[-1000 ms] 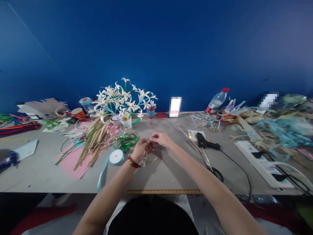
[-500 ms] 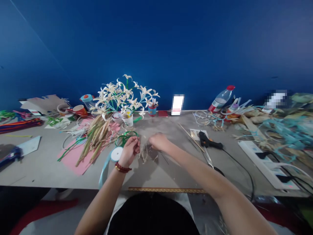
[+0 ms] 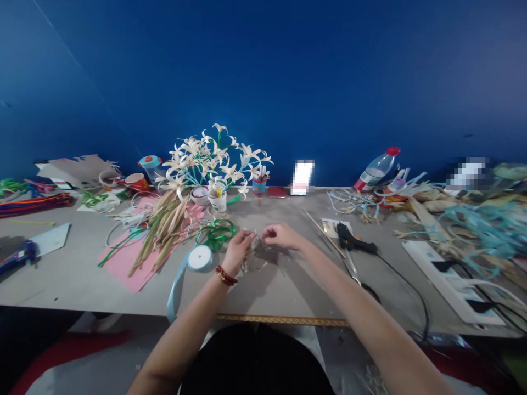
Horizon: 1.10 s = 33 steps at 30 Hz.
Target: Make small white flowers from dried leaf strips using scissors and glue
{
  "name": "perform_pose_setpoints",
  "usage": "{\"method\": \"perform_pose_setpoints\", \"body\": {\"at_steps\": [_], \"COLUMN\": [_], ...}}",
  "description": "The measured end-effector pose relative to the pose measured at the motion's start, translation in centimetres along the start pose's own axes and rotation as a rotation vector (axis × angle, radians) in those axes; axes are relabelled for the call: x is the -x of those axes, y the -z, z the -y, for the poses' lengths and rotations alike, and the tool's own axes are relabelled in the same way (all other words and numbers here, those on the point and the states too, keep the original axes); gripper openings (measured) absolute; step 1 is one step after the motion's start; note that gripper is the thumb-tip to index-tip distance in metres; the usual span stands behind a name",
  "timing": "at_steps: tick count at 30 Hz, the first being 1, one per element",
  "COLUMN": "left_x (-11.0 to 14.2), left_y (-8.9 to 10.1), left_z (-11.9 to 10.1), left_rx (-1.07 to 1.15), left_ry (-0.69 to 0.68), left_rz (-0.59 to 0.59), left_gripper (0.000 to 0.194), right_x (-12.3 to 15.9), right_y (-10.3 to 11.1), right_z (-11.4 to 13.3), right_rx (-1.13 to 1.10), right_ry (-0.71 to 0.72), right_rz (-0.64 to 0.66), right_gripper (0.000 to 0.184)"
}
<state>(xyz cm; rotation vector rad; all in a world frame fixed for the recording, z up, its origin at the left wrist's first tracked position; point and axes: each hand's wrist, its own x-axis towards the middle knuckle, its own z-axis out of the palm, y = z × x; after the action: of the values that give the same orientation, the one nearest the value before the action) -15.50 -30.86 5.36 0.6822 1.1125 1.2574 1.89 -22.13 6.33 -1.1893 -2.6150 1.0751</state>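
My left hand (image 3: pixel 239 251), with a red beaded bracelet at the wrist, is closed in a pinch above the middle of the table. Whatever lies between its fingertips is too small to make out. Just to its right, my right hand (image 3: pixel 282 236) has its fingers curled and pressed together, a small gap from the left fingertips; its contents are hidden. Dry, pale plant scraps (image 3: pixel 260 265) lie on the table beneath both hands. Left of my left hand are a roll of light blue ribbon (image 3: pixel 200 257) and a loose coil of green ribbon (image 3: pixel 218 233).
White handmade flowers (image 3: pixel 209 159) stand in cups at the back. Dried stalks (image 3: pixel 158 236) lie on pink paper (image 3: pixel 123 269) to the left. On the right are a thin stick (image 3: pixel 325 233), a glue gun (image 3: pixel 356 242), scissors (image 3: pixel 353 270) and a power strip (image 3: pixel 448 282).
Both hands have shifted to the right, and the left has come closer to the right, so their fingertips are now near each other. The view has turned slightly.
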Motion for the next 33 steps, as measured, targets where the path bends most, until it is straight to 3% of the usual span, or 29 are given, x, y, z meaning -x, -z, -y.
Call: {"method": "perform_pose_setpoints", "body": {"at_steps": [5, 12, 16, 20, 28, 33], "left_x": [-0.3, -0.4, -0.4, -0.4, 0.5, 1.1], "left_y": [-1.4, -0.4, -0.3, -0.4, 1.1, 0.1], "left_z": [0.3, 0.2, 0.0, 0.0, -0.9, -0.3], "left_rx": [-0.039, -0.017, -0.018, -0.053, -0.180, -0.170], "left_ry": [-0.024, -0.019, -0.020, -0.035, -0.158, -0.088], "left_rz": [-0.010, -0.019, -0.004, 0.001, -0.066, -0.019], "left_gripper": [0.030, 0.034, 0.036, 0.032, 0.013, 0.028], "right_x": [-0.1, 1.4, 2.5, 2.7, 3.9, 3.7], "right_y": [-1.5, -1.0, -0.5, -1.0, -0.6, -1.6], "right_z": [-0.3, -0.3, 1.3, 3.5, 4.9, 7.2], "right_rx": [-0.128, -0.049, 0.038, 0.109, 0.422, 0.461], "right_ry": [0.004, -0.079, -0.095, -0.070, -0.288, -0.220], "right_rz": [-0.019, -0.129, -0.225, -0.220, -0.277, -0.258], "right_gripper": [0.025, 0.017, 0.018, 0.021, 0.027, 0.030]}}
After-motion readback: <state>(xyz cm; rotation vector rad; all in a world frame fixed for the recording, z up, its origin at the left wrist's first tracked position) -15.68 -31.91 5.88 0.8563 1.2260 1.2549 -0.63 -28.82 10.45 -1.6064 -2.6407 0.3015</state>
